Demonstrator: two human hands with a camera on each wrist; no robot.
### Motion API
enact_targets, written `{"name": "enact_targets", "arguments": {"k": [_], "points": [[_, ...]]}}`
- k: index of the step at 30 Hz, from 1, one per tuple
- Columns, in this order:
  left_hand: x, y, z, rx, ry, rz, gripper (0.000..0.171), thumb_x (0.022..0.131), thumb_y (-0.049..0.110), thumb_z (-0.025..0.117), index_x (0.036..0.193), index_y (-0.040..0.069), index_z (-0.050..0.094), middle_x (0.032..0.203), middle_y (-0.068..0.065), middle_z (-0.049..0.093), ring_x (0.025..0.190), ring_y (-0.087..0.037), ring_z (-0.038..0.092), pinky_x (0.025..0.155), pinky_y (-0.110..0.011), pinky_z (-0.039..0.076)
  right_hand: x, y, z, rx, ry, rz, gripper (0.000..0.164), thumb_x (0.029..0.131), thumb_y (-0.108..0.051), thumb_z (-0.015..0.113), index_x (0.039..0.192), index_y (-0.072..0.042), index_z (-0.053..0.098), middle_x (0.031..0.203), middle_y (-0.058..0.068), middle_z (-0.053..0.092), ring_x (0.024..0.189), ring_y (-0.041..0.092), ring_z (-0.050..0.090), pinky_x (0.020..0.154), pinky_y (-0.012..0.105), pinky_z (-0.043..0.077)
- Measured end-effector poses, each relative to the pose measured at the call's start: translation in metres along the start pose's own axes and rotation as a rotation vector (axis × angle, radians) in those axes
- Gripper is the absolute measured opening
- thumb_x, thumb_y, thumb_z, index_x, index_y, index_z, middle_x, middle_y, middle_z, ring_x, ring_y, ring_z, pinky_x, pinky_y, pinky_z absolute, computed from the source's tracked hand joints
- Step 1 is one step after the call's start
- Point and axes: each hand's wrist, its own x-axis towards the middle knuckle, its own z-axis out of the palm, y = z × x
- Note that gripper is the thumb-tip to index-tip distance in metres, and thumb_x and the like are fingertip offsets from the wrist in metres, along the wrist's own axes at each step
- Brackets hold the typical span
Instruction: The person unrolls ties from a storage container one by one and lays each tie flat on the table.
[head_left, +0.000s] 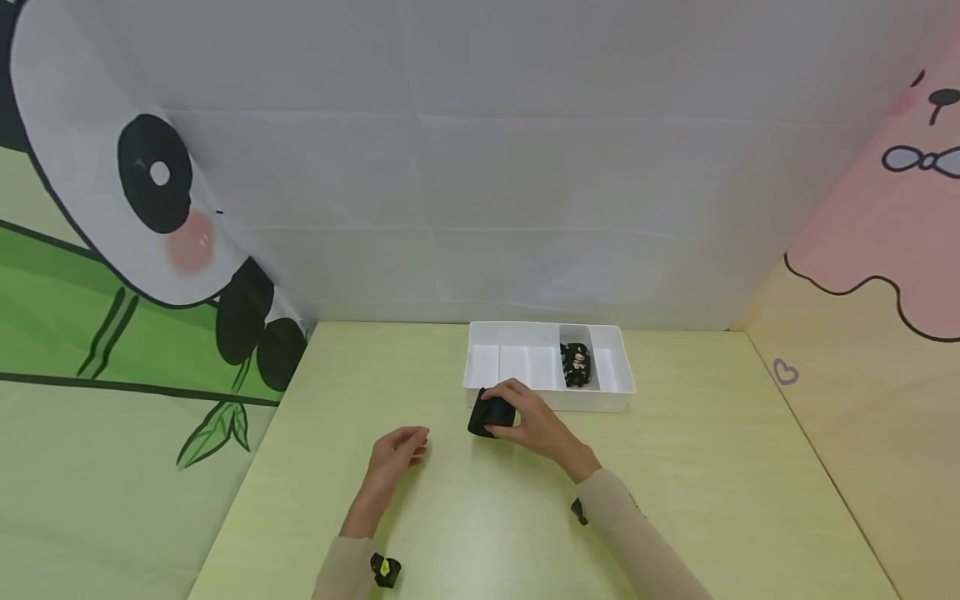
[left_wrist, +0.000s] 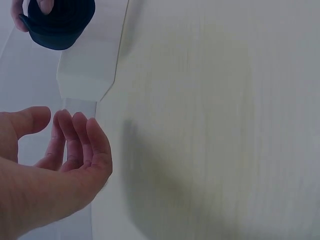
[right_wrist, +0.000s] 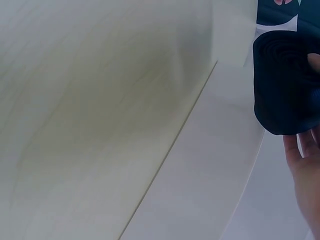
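A dark roll of cloth [head_left: 487, 419], its layers wound in a spiral, is in my right hand [head_left: 536, 427], just in front of the white box's left part. Thumb and fingers grip the roll across its two ends; the right wrist view shows the wound end of the cloth roll [right_wrist: 280, 90] plainly. My left hand [head_left: 392, 458] hovers over the table to the left of the roll, fingers loosely bent and nothing in them. In the left wrist view, a gap shows between the thumb and fingertips of the left hand [left_wrist: 75, 160].
The white divided box [head_left: 577, 402] stands at the back of the table. One of its right-hand compartments holds a black patterned cloth bundle [head_left: 576, 365]. A pale wall sheet [head_left: 480, 275] rises behind the table [head_left: 697, 467], with printed cartoon sheets at both sides.
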Motion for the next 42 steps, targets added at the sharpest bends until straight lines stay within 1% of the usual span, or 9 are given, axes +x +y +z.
{"name": "enact_targets", "arguments": {"k": [7, 16, 20, 23, 24, 27, 32, 37, 42], "points": [[-0.007, -0.001, -0.004, -0.004, 0.022, -0.012, 0.037, 0.102, 0.021, 0.066, 0.125, -0.008, 0.064, 0.119, -0.020, 0.069, 0.105, -0.030, 0.066, 0.093, -0.046, 0.055, 0.004, -0.002, 0.011, -0.004, -0.007, 0.006, 0.046, 0.087, -0.012, 0.084, 0.128, -0.011, 0.063, 0.122, 0.007, 0.060, 0.107, 0.023, 0.061, 0.090, 0.040, 0.055], [-0.014, -0.004, -0.003, 0.002, 0.052, -0.004, 0.034, 0.102, 0.020, 0.066, 0.122, -0.008, 0.066, 0.113, -0.018, 0.071, 0.101, -0.027, 0.067, 0.087, -0.038, 0.057, 0.012, -0.006, 0.025, -0.006, -0.033, 0.015, 0.047, 0.087, -0.015, 0.084, 0.129, -0.013, 0.063, 0.125, 0.007, 0.059, 0.110, 0.023, 0.059, 0.092, 0.041, 0.055], [-0.017, -0.004, -0.002, 0.009, 0.065, 0.005, 0.035, 0.102, 0.021, 0.066, 0.121, -0.008, 0.066, 0.115, -0.020, 0.071, 0.102, -0.030, 0.067, 0.085, -0.037, 0.057, 0.016, -0.009, 0.031, -0.002, -0.035, 0.004, 0.046, 0.088, -0.016, 0.084, 0.129, -0.013, 0.063, 0.124, 0.008, 0.059, 0.110, 0.023, 0.059, 0.093, 0.041, 0.054], [-0.019, -0.004, -0.002, 0.007, 0.074, 0.019, 0.037, 0.102, 0.023, 0.067, 0.122, -0.008, 0.066, 0.116, -0.021, 0.071, 0.102, -0.032, 0.067, 0.086, -0.039, 0.058, 0.018, -0.010, 0.036, -0.007, -0.042, -0.004, 0.046, 0.088, -0.017, 0.083, 0.129, -0.012, 0.063, 0.125, 0.008, 0.059, 0.111, 0.024, 0.058, 0.094, 0.041, 0.053], [-0.020, -0.004, -0.002, 0.000, 0.078, 0.017, 0.038, 0.101, 0.023, 0.068, 0.122, -0.008, 0.066, 0.116, -0.020, 0.071, 0.102, -0.031, 0.067, 0.086, -0.039, 0.057, 0.019, -0.011, 0.038, -0.008, -0.044, -0.008, 0.046, 0.088, -0.016, 0.083, 0.129, -0.012, 0.063, 0.126, 0.009, 0.059, 0.112, 0.024, 0.058, 0.094, 0.041, 0.053], [-0.021, -0.003, -0.001, 0.000, 0.076, 0.043, 0.041, 0.101, 0.025, 0.069, 0.123, -0.009, 0.065, 0.115, -0.021, 0.070, 0.101, -0.031, 0.068, 0.086, -0.040, 0.057, 0.020, -0.013, 0.043, -0.018, -0.054, -0.009, 0.046, 0.088, -0.016, 0.083, 0.129, -0.011, 0.063, 0.128, 0.010, 0.058, 0.113, 0.025, 0.057, 0.095, 0.041, 0.053], [-0.025, -0.001, 0.000, -0.013, 0.080, 0.062, 0.041, 0.100, 0.025, 0.070, 0.124, -0.008, 0.066, 0.114, -0.020, 0.070, 0.099, -0.029, 0.069, 0.085, -0.040, 0.058, 0.023, -0.017, 0.049, -0.029, -0.072, -0.016, 0.045, 0.088, -0.015, 0.083, 0.128, -0.011, 0.064, 0.128, 0.010, 0.057, 0.113, 0.025, 0.057, 0.096, 0.039, 0.052], [-0.028, -0.001, 0.000, -0.016, 0.097, 0.075, 0.043, 0.100, 0.028, 0.071, 0.125, -0.006, 0.066, 0.117, -0.019, 0.069, 0.103, -0.029, 0.065, 0.087, -0.039, 0.057, 0.026, -0.022, 0.053, -0.039, -0.091, -0.024, 0.043, 0.088, -0.015, 0.083, 0.127, -0.010, 0.064, 0.126, 0.009, 0.058, 0.111, 0.023, 0.058, 0.095, 0.036, 0.052], [-0.031, -0.002, -0.001, -0.012, 0.114, 0.078, 0.044, 0.098, 0.032, 0.073, 0.127, 0.000, 0.067, 0.120, -0.015, 0.069, 0.109, -0.029, 0.062, 0.089, -0.036, 0.056, 0.029, -0.023, 0.059, -0.049, -0.114, -0.024, 0.044, 0.088, -0.014, 0.083, 0.127, -0.011, 0.064, 0.126, 0.008, 0.059, 0.113, 0.023, 0.058, 0.096, 0.035, 0.052]]}}
